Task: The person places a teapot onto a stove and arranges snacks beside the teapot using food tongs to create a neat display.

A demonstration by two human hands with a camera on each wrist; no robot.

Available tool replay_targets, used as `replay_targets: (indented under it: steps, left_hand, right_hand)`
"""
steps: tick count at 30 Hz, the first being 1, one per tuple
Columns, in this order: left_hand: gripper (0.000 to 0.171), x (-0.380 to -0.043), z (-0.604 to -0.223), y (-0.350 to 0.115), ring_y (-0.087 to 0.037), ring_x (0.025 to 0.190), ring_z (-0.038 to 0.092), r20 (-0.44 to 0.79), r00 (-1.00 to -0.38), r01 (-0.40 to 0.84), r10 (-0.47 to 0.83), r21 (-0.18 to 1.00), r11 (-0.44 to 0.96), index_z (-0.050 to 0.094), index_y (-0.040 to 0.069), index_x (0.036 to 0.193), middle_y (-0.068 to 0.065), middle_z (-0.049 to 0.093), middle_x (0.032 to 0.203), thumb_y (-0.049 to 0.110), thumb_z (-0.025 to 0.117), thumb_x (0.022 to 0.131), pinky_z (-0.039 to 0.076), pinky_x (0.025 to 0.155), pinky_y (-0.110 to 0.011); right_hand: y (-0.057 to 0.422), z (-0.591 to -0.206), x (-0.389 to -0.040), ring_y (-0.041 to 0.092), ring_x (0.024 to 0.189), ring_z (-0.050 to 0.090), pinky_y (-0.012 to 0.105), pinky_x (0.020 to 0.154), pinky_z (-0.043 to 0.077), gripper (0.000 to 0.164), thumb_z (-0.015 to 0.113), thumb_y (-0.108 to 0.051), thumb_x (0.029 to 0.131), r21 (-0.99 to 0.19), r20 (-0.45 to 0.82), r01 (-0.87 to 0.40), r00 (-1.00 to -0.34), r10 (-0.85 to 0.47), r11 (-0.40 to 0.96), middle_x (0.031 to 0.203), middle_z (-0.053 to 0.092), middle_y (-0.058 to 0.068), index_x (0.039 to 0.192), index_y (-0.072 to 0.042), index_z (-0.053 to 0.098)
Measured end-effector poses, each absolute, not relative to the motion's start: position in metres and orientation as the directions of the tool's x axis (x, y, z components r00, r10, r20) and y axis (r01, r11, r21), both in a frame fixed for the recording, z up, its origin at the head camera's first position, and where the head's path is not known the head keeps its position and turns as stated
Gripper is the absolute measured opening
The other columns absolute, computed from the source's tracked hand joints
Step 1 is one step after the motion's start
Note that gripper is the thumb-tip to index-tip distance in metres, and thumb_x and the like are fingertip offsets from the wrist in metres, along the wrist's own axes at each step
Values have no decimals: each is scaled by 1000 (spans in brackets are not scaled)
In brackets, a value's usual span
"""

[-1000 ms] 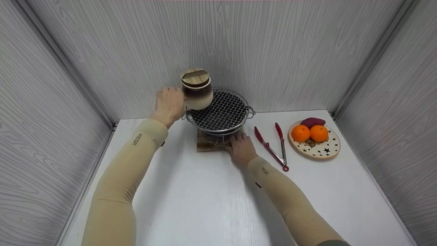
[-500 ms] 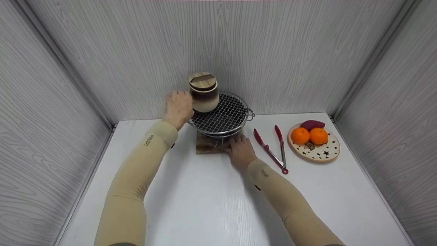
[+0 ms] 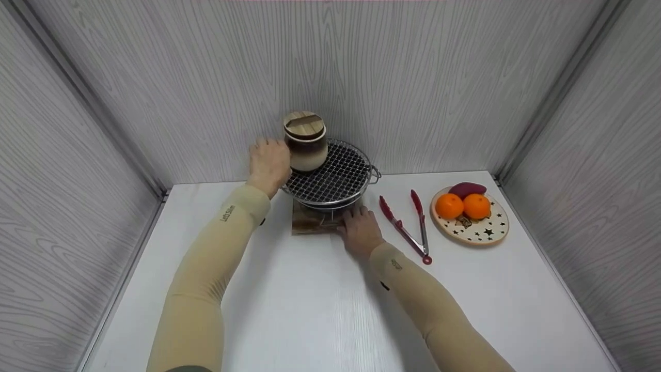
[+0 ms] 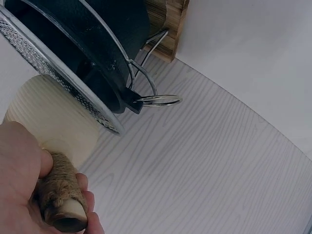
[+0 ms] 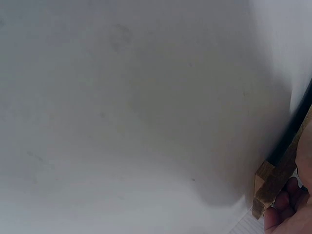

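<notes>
The left hand is clasping the twine-wrapped handle of the lidded pot, which is standing or hovering by the wire grate's left edge; off-centre weight could tip the brazier, though the right hand is clutching the wooden base's front right corner.

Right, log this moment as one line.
left hand: grips pot handle | pot: lidded, over grill, contact unclear | right hand: grips board under grill | tongs: open | plate: oranges, sweet potato

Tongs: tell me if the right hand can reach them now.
Likely yes: the tongs lie beside the right hand with nothing between, though it would have to leave the wooden board first.
</notes>
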State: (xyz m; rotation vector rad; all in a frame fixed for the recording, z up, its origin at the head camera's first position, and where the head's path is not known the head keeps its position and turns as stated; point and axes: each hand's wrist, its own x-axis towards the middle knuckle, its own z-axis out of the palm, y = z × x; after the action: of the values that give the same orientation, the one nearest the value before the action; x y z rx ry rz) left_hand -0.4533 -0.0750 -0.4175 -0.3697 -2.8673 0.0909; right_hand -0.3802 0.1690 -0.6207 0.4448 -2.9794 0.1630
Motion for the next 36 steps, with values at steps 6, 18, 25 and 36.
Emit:
replay_targets:
  steps: [6,18,25,36]
  left_hand:
    - [34,-454,-421,-72,-45,118,69,250,-935,234,253,-104,967,69,-10,126,-31,75,127,15,62,105,60,102,-59]
    - [26,-452,-423,-72,-45,117,68,270,-929,243,251,-62,968,69,-7,123,-31,75,127,12,63,105,61,99,-59]
    - [27,-447,-425,-75,-45,120,68,304,-914,259,268,-71,963,67,-5,128,-28,74,128,14,62,108,61,98,-60]
    - [27,-446,-419,-82,-48,116,69,363,-892,297,269,22,955,65,-6,124,-30,72,125,18,61,112,64,97,-60]
  right_hand:
    - [170,-622,-381,41,134,59,57,110,53,50,52,-43,118,-75,128,-296,-950,-285,952,143,62,22,144,-1,58]
    - [169,-621,-381,43,138,57,58,114,50,52,50,-44,118,-91,113,-288,-954,-277,953,150,59,24,149,-2,56]
    - [170,-623,-379,44,136,57,60,111,51,50,50,-42,118,-100,123,-305,-948,-292,947,154,56,27,145,0,56]
    - [172,-619,-379,45,137,57,60,114,51,52,52,-43,118,-125,135,-315,-945,-298,941,151,57,28,144,1,57]
